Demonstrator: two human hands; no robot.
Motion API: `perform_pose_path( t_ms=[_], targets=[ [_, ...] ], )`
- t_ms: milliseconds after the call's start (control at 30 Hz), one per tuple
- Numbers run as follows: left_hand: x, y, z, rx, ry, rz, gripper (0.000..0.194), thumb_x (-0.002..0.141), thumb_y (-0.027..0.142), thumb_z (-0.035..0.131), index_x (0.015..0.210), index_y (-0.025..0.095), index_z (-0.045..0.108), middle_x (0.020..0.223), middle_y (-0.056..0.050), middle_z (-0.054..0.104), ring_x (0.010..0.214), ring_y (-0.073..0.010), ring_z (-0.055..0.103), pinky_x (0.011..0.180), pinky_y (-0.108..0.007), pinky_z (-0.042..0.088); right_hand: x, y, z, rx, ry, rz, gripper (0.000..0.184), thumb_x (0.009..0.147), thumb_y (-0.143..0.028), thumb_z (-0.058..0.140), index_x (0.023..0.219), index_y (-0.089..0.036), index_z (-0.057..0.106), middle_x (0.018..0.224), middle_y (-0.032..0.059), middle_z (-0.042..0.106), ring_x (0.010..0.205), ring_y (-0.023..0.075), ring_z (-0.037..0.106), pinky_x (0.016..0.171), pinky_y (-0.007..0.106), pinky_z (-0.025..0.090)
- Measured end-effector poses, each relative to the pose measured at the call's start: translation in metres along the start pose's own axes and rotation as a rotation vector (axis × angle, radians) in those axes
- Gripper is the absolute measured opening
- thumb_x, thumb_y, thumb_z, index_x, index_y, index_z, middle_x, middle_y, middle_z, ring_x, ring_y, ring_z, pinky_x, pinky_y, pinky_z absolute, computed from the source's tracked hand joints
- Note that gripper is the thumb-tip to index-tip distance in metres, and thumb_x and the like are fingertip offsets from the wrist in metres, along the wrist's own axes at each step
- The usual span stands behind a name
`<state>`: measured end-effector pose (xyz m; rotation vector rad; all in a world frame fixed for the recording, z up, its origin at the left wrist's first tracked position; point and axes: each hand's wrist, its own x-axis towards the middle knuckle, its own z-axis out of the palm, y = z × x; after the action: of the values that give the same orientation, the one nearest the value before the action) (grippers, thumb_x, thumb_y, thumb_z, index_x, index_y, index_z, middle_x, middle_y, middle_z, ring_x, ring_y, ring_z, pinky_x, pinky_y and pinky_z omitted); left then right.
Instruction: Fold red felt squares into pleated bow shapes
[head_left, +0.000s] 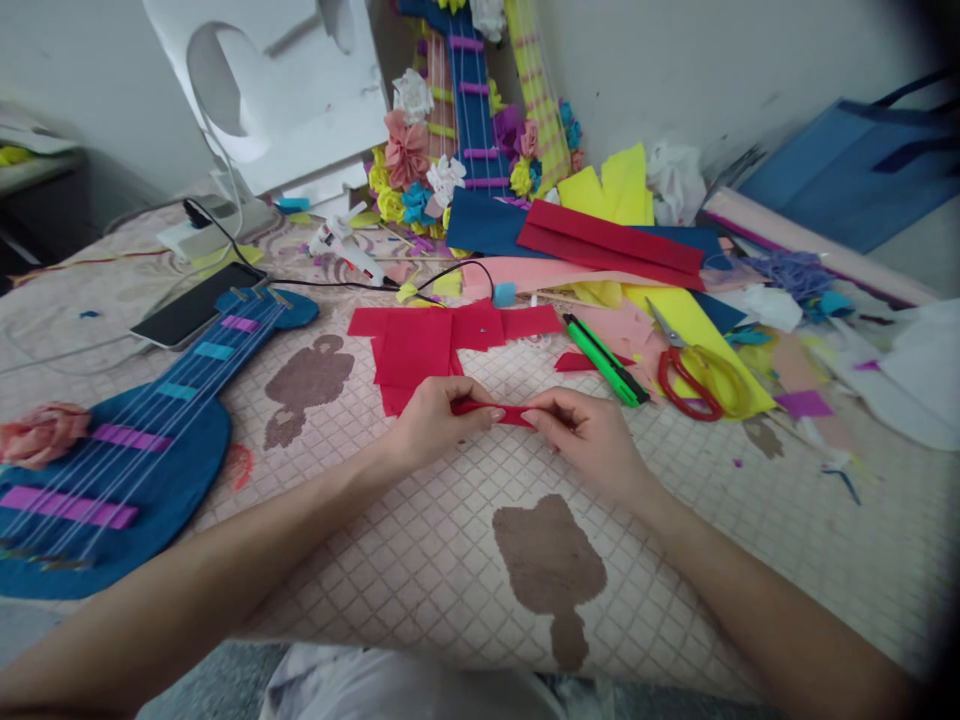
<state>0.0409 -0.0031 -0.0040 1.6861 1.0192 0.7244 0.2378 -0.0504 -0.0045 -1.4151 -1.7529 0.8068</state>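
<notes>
A narrow strip of red paper (pixel 513 414) stretches between my two hands, just above the quilted cloth. My left hand (pixel 442 420) pinches its left end between thumb and fingers. At the other end, my right hand (pixel 581 432) pinches it the same way. Several red paper pieces (pixel 416 345) lie overlapping just beyond my left hand. A green box cutter (pixel 606 360) rests beyond my right hand, beside a thin red scrap (pixel 592 362). Scissors (pixel 694 383) with red and yellow handles lie farther right.
A blue guitar-shaped craft (pixel 195 415) with a pink paper rose lies at the left, near a phone (pixel 196 305). A white glue gun (pixel 349 250) stands behind. Folded red paper (pixel 611 245), yellow sheets (pixel 615 190) and scraps fill the back right. A blue bag (pixel 847 175) leans there.
</notes>
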Motion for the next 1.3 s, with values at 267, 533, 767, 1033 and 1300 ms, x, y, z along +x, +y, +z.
perform_pose_path(
  t_ms=[267,533,767,1033,1300],
  targets=[
    [0.002,-0.001,-0.004,-0.182,-0.005,-0.175,0.022,0.072,0.032,0.069,0.071,0.011,0.064,0.062,-0.001,0.062,0.052,-0.0071,0.051,0.047,-0.018,0.040,0.002,0.008,-0.014,0.259,0.058,0.104,0.026,0.090,-0.044,0.049,0.087,-0.019,0.059,0.067,-0.0009,0.056,0.049,0.0094,0.049,0.044,0.024,0.037],
    [0.000,0.003,-0.002,-0.125,-0.024,-0.132,0.020,0.074,0.030,0.069,0.071,0.011,0.064,0.060,0.000,0.061,0.052,-0.0065,0.050,0.048,-0.017,0.038,0.001,-0.001,-0.005,0.205,-0.147,0.156,0.024,0.085,-0.038,0.058,0.071,-0.019,0.052,0.061,-0.0037,0.053,0.050,0.0090,0.046,0.048,0.024,0.037],
    [-0.004,0.004,0.004,-0.009,-0.037,-0.009,0.012,0.074,0.023,0.069,0.072,0.012,0.068,0.063,0.000,0.064,0.058,-0.0074,0.056,0.051,-0.016,0.040,0.001,-0.005,-0.005,0.116,-0.178,0.043,0.015,0.083,-0.035,0.061,0.086,-0.020,0.059,0.082,0.0001,0.062,0.072,0.0132,0.054,0.064,0.026,0.042],
    [-0.002,0.006,-0.001,-0.337,-0.110,-0.249,0.008,0.082,0.016,0.062,0.083,0.010,0.066,0.063,-0.003,0.070,0.056,-0.0107,0.066,0.050,-0.017,0.050,0.000,0.002,-0.007,0.046,-0.080,0.065,0.020,0.085,-0.037,0.058,0.076,-0.020,0.057,0.062,-0.0036,0.051,0.054,0.0102,0.043,0.050,0.025,0.033],
    [0.002,0.004,-0.017,-0.436,-0.121,-0.298,0.018,0.082,0.025,0.065,0.092,0.009,0.064,0.073,-0.007,0.073,0.068,-0.0132,0.070,0.064,-0.022,0.055,0.001,0.004,-0.012,0.155,-0.067,0.110,0.021,0.084,-0.038,0.059,0.075,-0.020,0.054,0.059,-0.0047,0.047,0.051,0.0094,0.043,0.048,0.024,0.034]
  ],
)
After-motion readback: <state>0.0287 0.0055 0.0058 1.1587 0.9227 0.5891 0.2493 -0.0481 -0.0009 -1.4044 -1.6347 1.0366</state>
